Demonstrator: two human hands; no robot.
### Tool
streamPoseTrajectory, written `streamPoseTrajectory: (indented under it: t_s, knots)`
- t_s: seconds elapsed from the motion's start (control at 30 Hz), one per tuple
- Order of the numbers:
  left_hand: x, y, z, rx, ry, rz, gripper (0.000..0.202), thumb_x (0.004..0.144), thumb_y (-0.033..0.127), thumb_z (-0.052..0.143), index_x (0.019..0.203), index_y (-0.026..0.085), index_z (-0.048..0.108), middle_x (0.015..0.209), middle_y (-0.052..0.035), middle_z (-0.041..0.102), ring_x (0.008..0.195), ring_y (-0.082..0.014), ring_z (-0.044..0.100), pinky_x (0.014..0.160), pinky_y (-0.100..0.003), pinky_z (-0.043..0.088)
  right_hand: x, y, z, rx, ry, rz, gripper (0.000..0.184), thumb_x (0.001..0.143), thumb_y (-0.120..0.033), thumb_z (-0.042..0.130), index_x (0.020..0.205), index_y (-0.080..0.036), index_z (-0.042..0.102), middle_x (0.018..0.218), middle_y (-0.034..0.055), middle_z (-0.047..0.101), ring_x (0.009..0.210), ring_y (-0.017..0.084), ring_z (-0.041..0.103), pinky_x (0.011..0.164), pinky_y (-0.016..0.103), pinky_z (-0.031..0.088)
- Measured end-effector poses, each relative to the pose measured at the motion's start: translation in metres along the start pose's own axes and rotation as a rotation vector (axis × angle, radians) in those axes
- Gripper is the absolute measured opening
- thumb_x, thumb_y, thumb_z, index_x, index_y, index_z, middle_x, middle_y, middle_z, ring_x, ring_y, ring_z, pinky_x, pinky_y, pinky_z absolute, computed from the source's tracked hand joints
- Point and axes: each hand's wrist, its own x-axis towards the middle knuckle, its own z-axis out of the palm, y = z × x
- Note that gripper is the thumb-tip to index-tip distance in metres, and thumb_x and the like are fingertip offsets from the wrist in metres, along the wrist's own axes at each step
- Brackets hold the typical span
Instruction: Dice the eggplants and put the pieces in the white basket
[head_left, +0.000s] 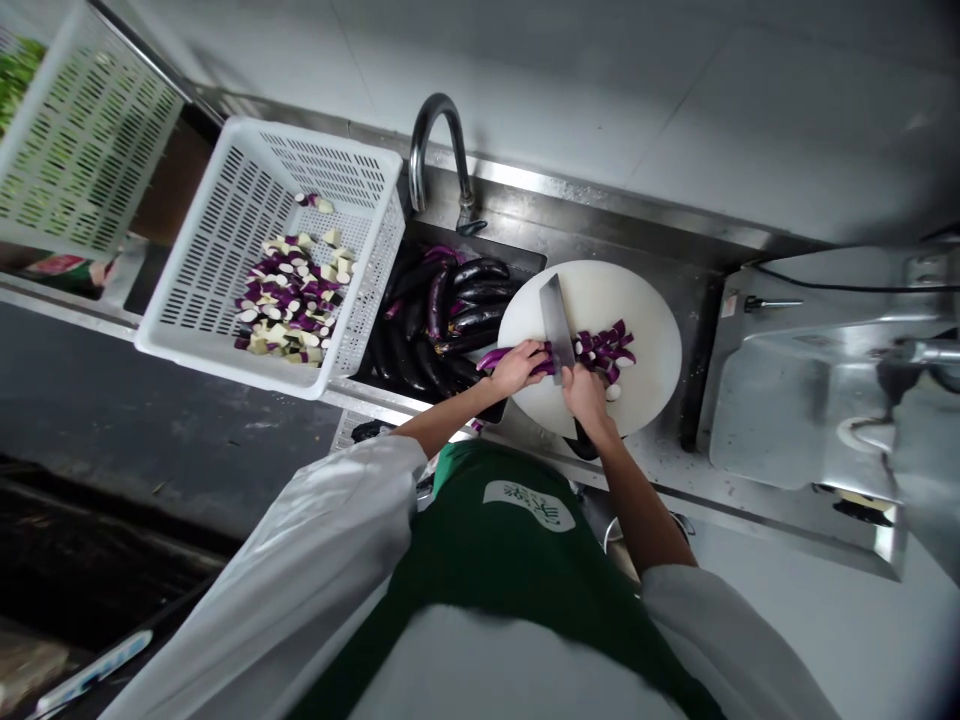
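Observation:
My right hand [586, 398] is closed round the handle of a cleaver [557, 322], its blade standing across a long purple eggplant [541, 362]. With fingers bent over it, my left hand [519, 368] presses that eggplant down on the round white cutting board [651, 310], just left of the blade. One end of the eggplant sticks out past the board's left edge. Right of the blade lies a heap of cut eggplant pieces [606, 348], purple skin and white flesh showing. Whole dark eggplants [472, 300] fill the sink at the board's left.
A white perforated basket [196, 240] at the left holds many cut eggplant pieces [292, 300]. Behind the sink rises a curved faucet [439, 105]. Another white basket [112, 140] with green leaves stands far left. A metal basin [780, 410] lies at the right.

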Motion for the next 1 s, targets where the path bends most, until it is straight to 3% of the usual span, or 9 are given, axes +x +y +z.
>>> streamPoseTrajectory:
  t_s: [0.2,0.33,0.5,0.8,1.0]
  knots:
    - [0.015,0.016,0.000,0.074,0.016,-0.018,0.034,0.095,0.032,0.067,0.125,0.015,0.065,0.128,-0.0143,0.059,0.119,-0.0299,0.055,0.107,-0.049,0.048,-0.007,0.021,-0.013,-0.041,0.015,0.006,0.038,0.108,-0.032,0.037,0.119,-0.010,0.066,0.111,0.0200,0.073,0.105,0.028,0.070,0.085,0.031,0.045]
    - [0.002,0.009,-0.015,0.093,0.058,-0.027,0.047,0.089,0.047,0.075,0.124,0.017,0.066,0.126,-0.0136,0.060,0.121,-0.0325,0.053,0.111,-0.054,0.043,-0.021,0.017,-0.018,-0.052,0.031,0.014,0.040,0.108,-0.034,0.035,0.121,-0.010,0.065,0.110,0.0206,0.073,0.102,0.027,0.070,0.084,0.031,0.045]
    - [-0.013,-0.003,-0.015,0.058,0.009,0.021,0.031,0.093,0.035,0.070,0.119,0.017,0.068,0.125,-0.0118,0.059,0.120,-0.0272,0.054,0.106,-0.044,0.051,-0.027,0.009,-0.014,-0.052,-0.012,-0.001,0.037,0.108,-0.033,0.036,0.119,-0.011,0.064,0.109,0.0202,0.074,0.101,0.027,0.071,0.084,0.031,0.046]
    - [-0.010,-0.013,-0.006,0.003,0.024,0.006,0.026,0.097,0.026,0.063,0.121,0.017,0.067,0.126,-0.0128,0.059,0.121,-0.0264,0.057,0.101,-0.043,0.056,0.002,-0.010,-0.010,-0.026,-0.001,-0.007,0.035,0.108,-0.030,0.037,0.118,-0.011,0.064,0.111,0.0203,0.074,0.103,0.028,0.071,0.085,0.031,0.046]
    - [-0.009,-0.011,-0.008,-0.004,0.007,0.009,0.026,0.100,0.027,0.057,0.122,0.017,0.066,0.124,-0.0127,0.060,0.121,-0.0263,0.056,0.103,-0.044,0.055,-0.024,-0.003,-0.019,-0.050,0.028,-0.004,0.038,0.109,-0.032,0.034,0.119,-0.010,0.064,0.107,0.0212,0.074,0.100,0.028,0.071,0.084,0.032,0.046]
